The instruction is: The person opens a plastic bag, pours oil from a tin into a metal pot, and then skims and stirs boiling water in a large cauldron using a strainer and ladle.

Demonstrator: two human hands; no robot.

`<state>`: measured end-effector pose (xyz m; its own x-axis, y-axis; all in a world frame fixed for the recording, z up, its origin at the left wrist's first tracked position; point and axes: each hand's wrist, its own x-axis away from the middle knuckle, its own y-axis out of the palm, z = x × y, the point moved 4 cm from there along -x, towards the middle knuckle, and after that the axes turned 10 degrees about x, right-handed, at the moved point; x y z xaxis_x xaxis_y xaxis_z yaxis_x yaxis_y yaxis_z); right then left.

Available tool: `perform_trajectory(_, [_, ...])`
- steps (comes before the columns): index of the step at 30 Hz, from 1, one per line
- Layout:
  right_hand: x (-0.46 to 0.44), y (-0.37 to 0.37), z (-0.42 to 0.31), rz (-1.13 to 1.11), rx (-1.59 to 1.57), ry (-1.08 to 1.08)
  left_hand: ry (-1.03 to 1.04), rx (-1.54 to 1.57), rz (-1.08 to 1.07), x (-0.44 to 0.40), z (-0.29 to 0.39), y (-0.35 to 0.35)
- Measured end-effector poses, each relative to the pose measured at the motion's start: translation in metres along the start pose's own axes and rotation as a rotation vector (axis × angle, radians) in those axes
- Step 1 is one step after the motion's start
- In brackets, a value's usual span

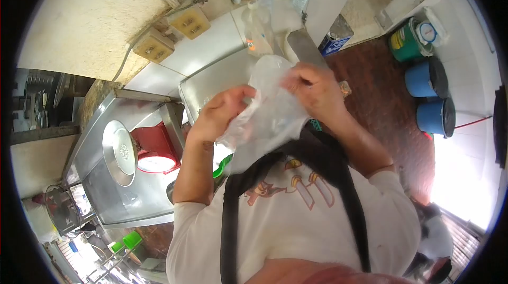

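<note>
Holding translucent plastic bag [272, 112] before white shirt [296, 226], clamped in both left hand [219, 109] and blurred right hand [317, 91], with red scale [154, 141] on steel bench [114, 204] off to the left

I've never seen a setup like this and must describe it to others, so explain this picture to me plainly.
There is no machine here, only a person working with bare hands. The single picture comes from a camera worn on that person's head, looking forward and down, so their own shirt shows below. The left hand and right hand hold a thin, whitish plastic bag between them; whether anything is inside, I can't tell. Beyond the hands is a clear bottle. Off to the left, on a metal counter, sits what looks like a red scale with a round metal pan.
</note>
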<state>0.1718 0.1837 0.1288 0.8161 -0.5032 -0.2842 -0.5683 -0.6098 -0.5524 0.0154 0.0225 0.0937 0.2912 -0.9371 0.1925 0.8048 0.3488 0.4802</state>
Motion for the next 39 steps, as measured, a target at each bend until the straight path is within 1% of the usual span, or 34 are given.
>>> perform_trajectory(1, [-0.002, -0.005, -0.001, 0.097, 0.003, -0.041, -0.006, 0.121, 0.052, 0.004, 0.007, 0.008])
perform_trajectory(2, [-0.003, -0.004, -0.002, 0.106, 0.020, -0.052, -0.013, 0.242, 0.104, 0.006, 0.011, 0.015])
perform_trajectory(3, [-0.001, -0.001, -0.006, 0.113, 0.035, -0.062, -0.013, 0.186, 0.161, 0.001, 0.011, 0.022])
perform_trajectory(4, [0.000, 0.003, -0.009, 0.121, 0.051, -0.073, 0.041, -0.130, 0.122, -0.009, 0.000, 0.017])
perform_trajectory(5, [0.001, 0.012, -0.007, 0.098, 0.105, -0.134, 0.099, -0.449, 0.082, -0.024, -0.022, 0.002])
perform_trajectory(7, [0.007, 0.029, -0.001, 0.055, 0.219, -0.246, 0.269, -0.118, 0.061, -0.033, -0.028, 0.018])
perform_trajectory(8, [0.008, 0.025, -0.001, 0.093, 0.212, -0.232, 0.352, 0.041, 0.031, -0.037, -0.030, 0.026])
perform_trajectory(10, [0.007, 0.013, -0.006, 0.166, 0.196, -0.203, 0.205, 0.324, 0.222, -0.031, -0.021, 0.029])
perform_trajectory(12, [0.006, 0.000, 0.002, 0.106, -0.074, -0.008, 0.157, 0.515, 0.152, -0.038, -0.013, 0.018])
perform_trajectory(13, [0.006, -0.004, 0.008, 0.075, -0.209, 0.089, 0.134, 0.541, 0.136, -0.039, -0.012, 0.018])
perform_trajectory(14, [0.005, -0.009, 0.008, 0.063, -0.109, 0.005, 0.111, 0.566, 0.120, -0.041, -0.009, 0.020])
perform_trajectory(16, [0.004, -0.013, 0.008, 0.038, 0.093, -0.158, 0.066, 0.482, 0.129, -0.038, -0.007, 0.039])
perform_trajectory(18, [0.008, -0.003, 0.004, -0.036, 0.153, -0.148, 0.184, 0.044, 0.104, -0.040, -0.026, 0.032])
perform_trajectory(19, [0.008, 0.001, 0.000, -0.037, 0.144, -0.143, 0.244, -0.177, 0.088, -0.042, -0.031, 0.031])
perform_trajectory(22, [0.005, 0.010, -0.013, 0.025, 0.037, -0.123, 0.210, 0.095, 0.071, -0.047, -0.038, 0.027])
perform_trajectory(25, [0.007, 0.015, -0.003, 0.007, 0.216, -0.159, 0.133, 0.316, 0.071, -0.046, -0.036, 0.009])
perform_trajectory(27, [0.008, 0.018, 0.005, -0.051, 0.067, -0.086, 0.129, 0.382, 0.149, -0.044, -0.036, 0.009])
perform_trajectory(28, [0.006, 0.018, 0.008, -0.045, 0.013, -0.067, 0.128, 0.414, 0.188, -0.043, -0.034, 0.009])
perform_trajectory(31, [0.002, 0.010, 0.017, 0.039, -0.108, -0.048, 0.330, 0.486, -0.097, -0.041, -0.003, 0.022])
perform_trajectory(34, [0.000, 0.002, 0.003, 0.048, 0.077, -0.247, 0.121, -0.077, 0.135, -0.044, -0.016, 0.014])
perform_trajectory(35, [0.000, 0.005, 0.005, 0.051, 0.096, -0.245, 0.057, 0.188, 0.130, -0.051, -0.038, 0.003])
perform_trajectory(36, [0.001, 0.011, 0.008, 0.044, 0.110, -0.254, 0.010, 0.457, 0.131, -0.063, -0.074, -0.015])
perform_trajectory(38, [-0.002, 0.017, 0.001, 0.014, 0.090, -0.228, 0.088, 0.526, 0.052, -0.065, -0.082, -0.022])
perform_trajectory(39, [-0.002, 0.016, -0.009, -0.009, 0.062, -0.190, 0.189, 0.311, -0.004, -0.056, -0.064, -0.014])
